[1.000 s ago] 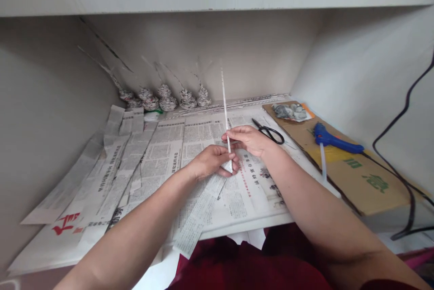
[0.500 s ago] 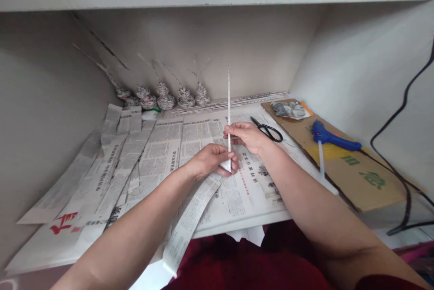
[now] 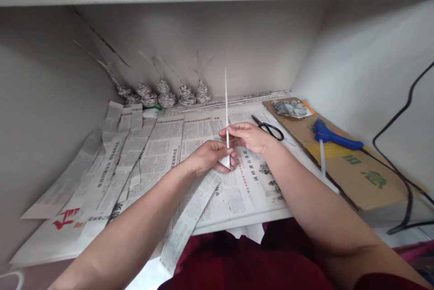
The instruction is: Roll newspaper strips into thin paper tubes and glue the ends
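Pinching low, the left hand [image 3: 209, 157] holds the slim white rolled-paper tube [image 3: 226, 104] upright above the white newspaper-covered table [image 3: 244, 221], grey printed-paper strip [image 3: 191, 222] trailing; right hand [image 3: 248, 137] pinches higher, likely for steadiness.

We see scissors [image 3: 263, 125] right of the paper rod [image 3: 227, 111], left of the cardboard [image 3: 352, 181] bearing the glue gun [image 3: 335, 138].

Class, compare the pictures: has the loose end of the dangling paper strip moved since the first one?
Yes. Judged against the table's front edge, the paper strip's loose end now hangs farther out, toward the person and leftward.
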`<state>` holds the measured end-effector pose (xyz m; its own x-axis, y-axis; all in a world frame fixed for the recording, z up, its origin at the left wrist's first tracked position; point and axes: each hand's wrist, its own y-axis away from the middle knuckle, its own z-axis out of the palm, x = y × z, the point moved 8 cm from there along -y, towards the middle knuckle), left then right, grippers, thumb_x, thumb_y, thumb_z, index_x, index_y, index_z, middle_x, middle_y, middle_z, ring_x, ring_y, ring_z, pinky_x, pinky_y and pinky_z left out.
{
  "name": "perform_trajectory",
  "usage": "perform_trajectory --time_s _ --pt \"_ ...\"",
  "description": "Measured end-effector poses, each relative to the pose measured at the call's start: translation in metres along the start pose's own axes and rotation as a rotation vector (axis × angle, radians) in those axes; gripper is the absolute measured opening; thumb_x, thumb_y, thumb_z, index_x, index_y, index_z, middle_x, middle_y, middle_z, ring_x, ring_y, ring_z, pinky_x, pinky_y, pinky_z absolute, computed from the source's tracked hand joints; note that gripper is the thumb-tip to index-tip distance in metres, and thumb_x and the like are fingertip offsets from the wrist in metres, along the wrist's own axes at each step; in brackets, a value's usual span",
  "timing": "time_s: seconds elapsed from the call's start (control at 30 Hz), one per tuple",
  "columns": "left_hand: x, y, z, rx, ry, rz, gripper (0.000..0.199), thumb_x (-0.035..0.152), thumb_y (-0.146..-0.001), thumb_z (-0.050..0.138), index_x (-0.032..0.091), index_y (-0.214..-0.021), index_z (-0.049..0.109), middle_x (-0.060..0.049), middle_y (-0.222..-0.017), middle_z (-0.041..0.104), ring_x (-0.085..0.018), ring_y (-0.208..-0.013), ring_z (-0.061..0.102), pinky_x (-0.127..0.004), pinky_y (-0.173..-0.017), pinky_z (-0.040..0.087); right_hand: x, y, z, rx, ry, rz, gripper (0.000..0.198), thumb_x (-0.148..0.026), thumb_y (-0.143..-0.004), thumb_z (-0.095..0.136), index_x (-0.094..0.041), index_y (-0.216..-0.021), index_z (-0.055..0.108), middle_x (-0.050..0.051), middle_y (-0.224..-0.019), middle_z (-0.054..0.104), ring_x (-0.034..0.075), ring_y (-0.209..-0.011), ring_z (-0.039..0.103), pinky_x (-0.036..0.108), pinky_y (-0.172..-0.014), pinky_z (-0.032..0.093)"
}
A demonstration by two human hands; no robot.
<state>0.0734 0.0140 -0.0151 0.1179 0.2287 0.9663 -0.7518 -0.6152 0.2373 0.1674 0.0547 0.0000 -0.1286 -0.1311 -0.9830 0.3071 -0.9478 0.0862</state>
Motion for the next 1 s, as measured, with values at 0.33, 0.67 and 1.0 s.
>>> perform_trajectory --time_s 0.33,0.67,1.0 --pt "0.001 0.002 0.001 -0.009 -0.002 -0.008 0.028 0.038 -0.081 0.059 0.011 -0.089 0.064 -0.010 -0.084 0.067 -0.017 -0.075 0.065 -0.032 -0.066 0.055 -0.001 0.001 0.001 0.005 0.005 0.006 0.028 -0.040 -0.071 0.072 -0.015 -0.084 0.071 0.007 -0.087 0.068 0.015 -0.074 0.061 0.027 -0.066 0.050" --pt "0.002 0.002 0.002 -0.020 -0.005 -0.007 0.029 0.038 -0.082 0.059 0.010 -0.089 0.064 -0.010 -0.084 0.066 -0.018 -0.076 0.065 -0.031 -0.065 0.054 -0.001 0.002 0.001 0.002 0.007 0.017 0.029 -0.041 -0.071 0.072 -0.015 -0.084 0.070 0.007 -0.087 0.068 0.015 -0.075 0.061 0.028 -0.068 0.051" --pt "-0.001 0.001 0.000 -0.015 -0.011 -0.006 0.030 0.040 -0.080 0.061 0.011 -0.087 0.064 -0.010 -0.085 0.066 -0.017 -0.074 0.065 -0.031 -0.064 0.054 -0.004 0.002 -0.001 0.014 0.018 -0.005 0.027 -0.040 -0.071 0.072 -0.015 -0.083 0.070 0.008 -0.091 0.068 0.015 -0.080 0.061 0.027 -0.069 0.051"
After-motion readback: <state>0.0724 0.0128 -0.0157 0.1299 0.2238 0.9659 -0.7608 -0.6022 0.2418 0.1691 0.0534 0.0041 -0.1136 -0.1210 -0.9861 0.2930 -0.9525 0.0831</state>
